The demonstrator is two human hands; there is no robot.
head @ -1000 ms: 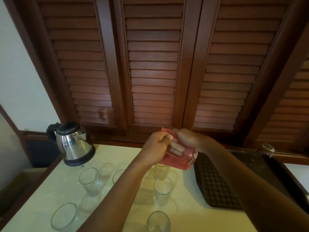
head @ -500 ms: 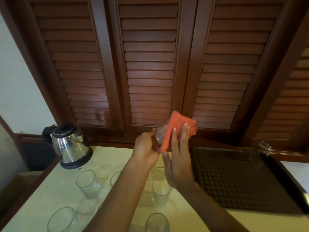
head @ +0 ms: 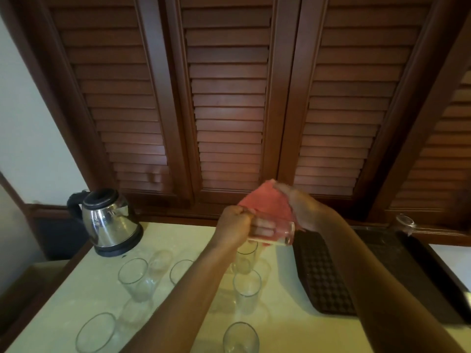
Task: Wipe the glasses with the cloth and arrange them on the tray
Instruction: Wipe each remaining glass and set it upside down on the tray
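Note:
My left hand (head: 233, 226) grips a clear glass (head: 276, 231) held on its side above the counter, its mouth pointing right. Behind and around the glass lies a pink cloth (head: 267, 201), which my right hand (head: 304, 212) holds against the glass; that hand is blurred. Several more clear glasses stand upright on the pale counter (head: 178, 238), among them one at the left (head: 133, 277), one in the middle (head: 247, 289) and one at the front (head: 240, 337). The dark studded tray (head: 321, 276) lies at the right, partly hidden by my right forearm.
A steel electric kettle (head: 109, 224) stands at the back left of the counter. One upturned glass (head: 405, 224) sits at the tray's far right corner. Brown louvered doors (head: 229, 98) rise right behind the counter.
The glass has tipped from upright back onto its side. My right hand moved from in front of the cloth to behind it on the right, fingers now wrapped in the cloth.

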